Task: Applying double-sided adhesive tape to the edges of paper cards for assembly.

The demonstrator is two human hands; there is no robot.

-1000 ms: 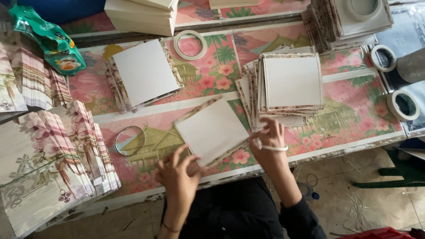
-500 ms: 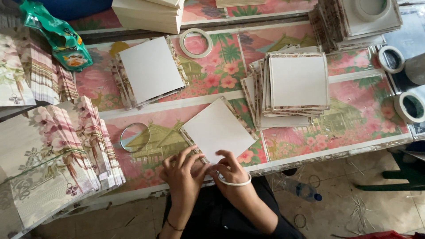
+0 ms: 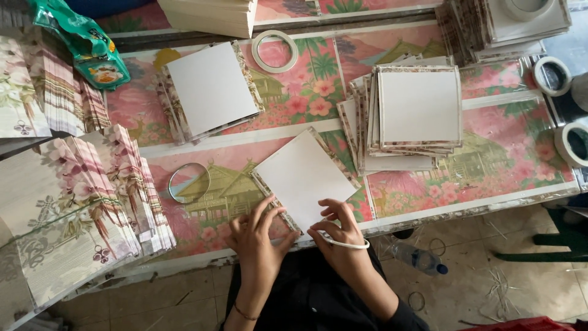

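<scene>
Both hands are pinning the white board at its near corner: left hand flat with fingers spread along the lower-left edge, right hand curled on the corner, probably pressing the patterned wrap flat. Board is lying tilted on the floral surface, near its front edge. Finished stack is sitting just beyond, right; tape ring farther back.

Two hands, four tape rolls, one green packet, one plastic bottle.
</scene>
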